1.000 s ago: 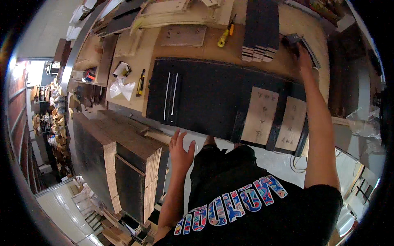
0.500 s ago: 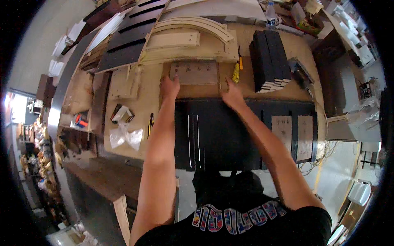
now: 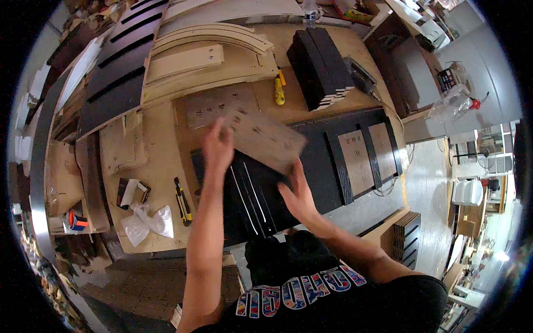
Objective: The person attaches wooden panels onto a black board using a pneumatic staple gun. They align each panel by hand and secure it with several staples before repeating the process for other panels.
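A brown board (image 3: 264, 136) with dark markings is slanted over the far left part of the black panel (image 3: 317, 152), its outline slightly blurred. The left hand (image 3: 218, 147) pinches the board's left end between thumb and fingers. The right hand (image 3: 301, 195) is above the middle of the black panel, its thumb spread away from the fingers, whose tips are at the board's near right corner; whether they press on it, I cannot tell. Two thin white strips (image 3: 244, 201) lie on the black panel's left part. On its right part are three black bars (image 3: 338, 167), with two brown pieces (image 3: 356, 159) between them. Just beyond the black panel, a second brown board (image 3: 205, 108) lies on the workbench (image 3: 161, 183); farther beyond are a yellow-handled tool (image 3: 278, 93) and a stack of black slats (image 3: 317, 66). Left of the black panel lie a yellow-and-black cutter (image 3: 182, 202) and a clear plastic bag (image 3: 145, 225).
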`<state>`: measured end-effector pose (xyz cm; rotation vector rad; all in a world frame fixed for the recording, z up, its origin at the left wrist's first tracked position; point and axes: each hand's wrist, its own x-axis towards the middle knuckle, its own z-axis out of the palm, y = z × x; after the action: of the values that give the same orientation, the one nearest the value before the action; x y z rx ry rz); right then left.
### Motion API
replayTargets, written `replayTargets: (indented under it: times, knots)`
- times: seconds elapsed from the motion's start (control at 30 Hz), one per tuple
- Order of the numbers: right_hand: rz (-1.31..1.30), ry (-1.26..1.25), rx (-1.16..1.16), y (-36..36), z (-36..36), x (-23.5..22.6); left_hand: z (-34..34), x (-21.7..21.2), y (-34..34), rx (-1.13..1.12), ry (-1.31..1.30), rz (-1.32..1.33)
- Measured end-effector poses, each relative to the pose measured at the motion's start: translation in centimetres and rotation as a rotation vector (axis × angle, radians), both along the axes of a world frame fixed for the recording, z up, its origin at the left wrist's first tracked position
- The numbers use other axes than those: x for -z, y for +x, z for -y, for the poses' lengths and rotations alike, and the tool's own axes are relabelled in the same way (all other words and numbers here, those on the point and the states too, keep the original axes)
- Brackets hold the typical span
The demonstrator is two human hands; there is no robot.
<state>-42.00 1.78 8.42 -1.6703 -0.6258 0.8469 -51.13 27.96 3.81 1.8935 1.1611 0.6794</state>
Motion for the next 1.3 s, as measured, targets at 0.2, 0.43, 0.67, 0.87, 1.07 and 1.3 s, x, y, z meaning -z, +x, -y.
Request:
replayTargets:
  times: [0.2,0.43,0.67,0.87,1.07,1.3]
  knots:
    - [-0.331,-0.293,0.249,-2.4,10.4,0.9,10.6,1.9,8.0,0.445,0.166,-0.354]
    - [0.013,-0.545,0.249,-0.1,14.6,6.6,14.0,2.1,14.3,0.694,0.072,-0.274]
    - [0.029,-0.358,0.073,-5.3,18.9,9.7,7.5,-3.5,10.8,0.571,0.097,-0.379]
    - [-0.819,-0.159,-0.517,-9.6,17.9,16.4,5.3,-3.2,3.1,0.484,0.460,-0.873]
    - [-1.369,-0.246,0.003,-8.8,13.5,9.8,6.3,-2.7,1.9,0.528,0.533,-0.868]
    - [-1.134,-0.020,0.363,-7.7,16.2,4.3,8.5,-4.9,5.8,0.416,0.398,-0.447]
